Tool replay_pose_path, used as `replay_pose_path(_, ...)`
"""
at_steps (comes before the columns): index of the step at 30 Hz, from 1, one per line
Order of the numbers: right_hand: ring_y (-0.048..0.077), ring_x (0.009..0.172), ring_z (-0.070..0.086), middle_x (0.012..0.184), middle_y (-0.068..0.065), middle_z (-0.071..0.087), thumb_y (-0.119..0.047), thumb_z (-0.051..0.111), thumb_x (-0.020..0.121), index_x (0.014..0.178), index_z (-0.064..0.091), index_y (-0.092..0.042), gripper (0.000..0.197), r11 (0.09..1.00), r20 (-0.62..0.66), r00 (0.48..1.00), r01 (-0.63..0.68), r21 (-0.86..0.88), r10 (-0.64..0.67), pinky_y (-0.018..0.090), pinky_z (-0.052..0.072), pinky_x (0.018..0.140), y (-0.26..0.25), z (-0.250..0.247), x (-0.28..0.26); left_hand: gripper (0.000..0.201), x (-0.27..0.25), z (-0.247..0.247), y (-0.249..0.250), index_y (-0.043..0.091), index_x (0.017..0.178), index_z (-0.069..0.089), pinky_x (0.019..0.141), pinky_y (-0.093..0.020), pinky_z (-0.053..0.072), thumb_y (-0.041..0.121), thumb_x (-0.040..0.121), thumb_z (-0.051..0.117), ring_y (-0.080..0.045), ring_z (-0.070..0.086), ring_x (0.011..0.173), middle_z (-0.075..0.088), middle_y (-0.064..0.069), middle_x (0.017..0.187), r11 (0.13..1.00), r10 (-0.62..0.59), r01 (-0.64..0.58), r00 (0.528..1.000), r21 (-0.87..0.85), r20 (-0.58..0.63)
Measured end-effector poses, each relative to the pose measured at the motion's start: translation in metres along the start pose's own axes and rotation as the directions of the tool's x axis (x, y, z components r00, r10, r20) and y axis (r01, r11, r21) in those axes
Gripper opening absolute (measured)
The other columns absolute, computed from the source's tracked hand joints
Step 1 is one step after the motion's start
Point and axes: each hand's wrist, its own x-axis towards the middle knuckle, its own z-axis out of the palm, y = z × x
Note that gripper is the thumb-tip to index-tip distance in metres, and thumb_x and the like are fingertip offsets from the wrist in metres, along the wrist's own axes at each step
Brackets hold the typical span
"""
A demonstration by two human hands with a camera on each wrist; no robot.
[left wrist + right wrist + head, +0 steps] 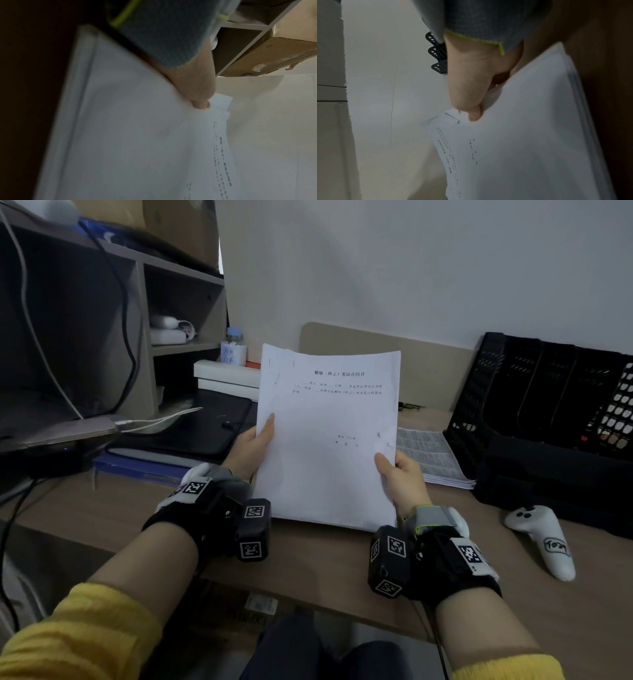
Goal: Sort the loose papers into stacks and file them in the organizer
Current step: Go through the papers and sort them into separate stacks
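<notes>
Between left hand [251,445] and right hand [400,474], gripped paper stack [329,436].

Right hand [471,81] grips stack of white papers [530,135] at its edge, thumb on top sheet near printed text. Black perforated organizer [437,52] behind hand, against pale wall [385,54].

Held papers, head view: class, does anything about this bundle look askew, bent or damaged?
Slightly. The held papers bow at the top, and a sheet pokes out at the upper left corner, so edges are not flush. Left hand and right hand each pinch a side. No tears visible.
</notes>
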Motion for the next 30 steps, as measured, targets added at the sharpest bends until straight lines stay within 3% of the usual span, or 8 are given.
replay_pose_path(5, 0.019, 0.101, 0.065, 0.104, -0.004, 0.069, -0.014, 0.044, 0.099, 0.111, 0.063, -0.018, 0.024, 1.000, -0.036, 0.999, 0.006, 0.001, -0.006, 0.035, 0.050, 0.091, 0.001, -0.004, 0.000, 0.021, 0.001, 0.004, 0.000, 0.017, 0.096, 0.067, 0.076, -0.020, 0.055, 0.032, 0.098, 0.052, -0.009, 0.068, 0.087, 0.071, 0.005, 0.096, 1.000, -0.002, 0.002, 1.000, 0.031, 0.018)
replay_pose_path(10, 0.014, 0.092, 0.065, 0.097, -0.007, 0.068, -0.012, 0.043, 0.099, 0.109, 0.060, -0.017, 0.020, 0.992, -0.094, 0.994, -0.050, 0.114, 0.061, 0.030, 0.050, 0.081, -0.002, -0.005, 0.003, 0.030, 0.006, 0.003, 0.002, 0.010, 0.109, 0.067, 0.082, -0.028, 0.053, 0.034, 0.097, 0.053, -0.015, 0.067, 0.091, 0.071, 0.000, 0.101, 0.997, 0.014, -0.012, 1.000, 0.083, -0.016)
replay_pose_path(12, 0.021, 0.093, 0.065, 0.099, 0.000, 0.068, -0.011, 0.044, 0.099, 0.107, 0.060, -0.012, 0.017, 0.984, -0.138, 0.984, -0.088, 0.157, 0.110, 0.033, 0.051, 0.084, -0.001, -0.013, 0.005, 0.034, 0.008, 0.003, 0.005, 0.006, 0.114, 0.065, 0.080, -0.026, 0.053, 0.033, 0.098, 0.052, -0.014, 0.067, 0.091, 0.070, -0.003, 0.104, 0.996, 0.009, -0.006, 1.000, 0.091, -0.029)
replay_pose_path(15, 0.029, 0.097, 0.063, 0.108, 0.010, 0.067, -0.010, 0.046, 0.097, 0.104, 0.060, -0.007, 0.016, 0.979, -0.194, 0.966, -0.141, 0.144, 0.168, 0.041, 0.049, 0.091, -0.004, -0.034, 0.009, 0.035, 0.011, 0.006, 0.014, 0.003, 0.116, 0.064, 0.089, -0.031, 0.053, 0.031, 0.098, 0.052, -0.020, 0.067, 0.099, 0.069, -0.009, 0.111, 0.998, -0.007, 0.009, 1.000, 0.063, -0.029)
replay_pose_path(19, 0.034, 0.102, 0.062, 0.110, 0.017, 0.066, -0.013, 0.046, 0.095, 0.100, 0.061, -0.003, 0.018, 0.973, -0.246, 0.954, -0.202, -0.110, 0.170, 0.044, 0.048, 0.095, -0.005, -0.073, 0.013, 0.033, 0.019, 0.012, 0.024, 0.004, 0.116, 0.063, 0.077, -0.022, 0.054, 0.030, 0.098, 0.052, -0.015, 0.067, 0.091, 0.068, -0.005, 0.105, 1.000, -0.002, 0.003, 0.998, 0.026, -0.067)
replay_pose_path(22, 0.035, 0.095, 0.059, 0.094, 0.018, 0.064, -0.013, 0.045, 0.093, 0.086, 0.059, -0.001, 0.020, 0.919, -0.263, 0.951, -0.241, -0.312, 0.160, 0.042, 0.047, 0.090, -0.002, -0.094, 0.016, 0.034, 0.027, 0.015, 0.026, 0.006, 0.119, 0.061, 0.068, -0.017, 0.049, 0.031, 0.099, 0.052, -0.006, 0.063, 0.082, 0.065, -0.003, 0.107, 1.000, 0.000, -0.001, 0.989, -0.008, -0.150)
replay_pose_path(27, 0.037, 0.102, 0.058, 0.106, 0.023, 0.062, -0.014, 0.045, 0.093, 0.098, 0.059, 0.004, 0.024, 0.812, -0.338, 0.924, -0.333, -0.480, 0.179, 0.041, 0.045, 0.089, 0.000, -0.118, 0.021, 0.044, 0.038, 0.030, 0.031, 0.001, 0.126, 0.058, 0.082, -0.026, 0.047, 0.034, 0.098, 0.052, -0.018, 0.063, 0.094, 0.065, -0.008, 0.117, 0.999, -0.038, 0.032, 0.985, -0.036, -0.168)
replay_pose_path(30, 0.036, 0.098, 0.055, 0.098, 0.019, 0.056, -0.017, 0.043, 0.094, 0.090, 0.054, -0.002, 0.019, 0.726, -0.340, 0.915, -0.385, -0.571, 0.218, 0.036, 0.040, 0.079, 0.000, -0.126, 0.020, 0.045, 0.042, 0.038, 0.033, 0.001, 0.127, 0.056, 0.078, -0.023, 0.047, 0.036, 0.099, 0.050, -0.019, 0.060, 0.098, 0.063, -0.008, 0.116, 0.997, -0.053, 0.044, 0.985, -0.060, -0.167)
